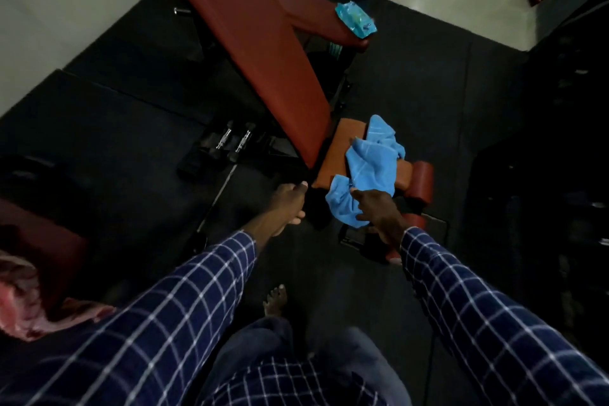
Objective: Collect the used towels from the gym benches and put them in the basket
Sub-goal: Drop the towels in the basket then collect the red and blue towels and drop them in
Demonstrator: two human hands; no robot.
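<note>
In the middle right of the frame, on the small orange seat surface (333, 155) of the red bench (257, 43), lies a crumpled blue towel (372, 168), with one end hanging off the near edge. My right hand (375, 208) is on that hanging end, fingers spread against the cloth; I cannot tell whether it has closed on the towel yet. My left hand (288, 204) hangs just left of it with fingers loosely curled, holding nothing, close to the dark frame of the bench. Higher up, on the far end of the bench, sits a second, smaller blue cloth (356, 18), untouched. At the lower left edge there is a pinkish cloth (19, 303) on another red surface. No basket shows anywhere, so I judge the task is early: this towel is about to be lifted, and the others wait.
</note>
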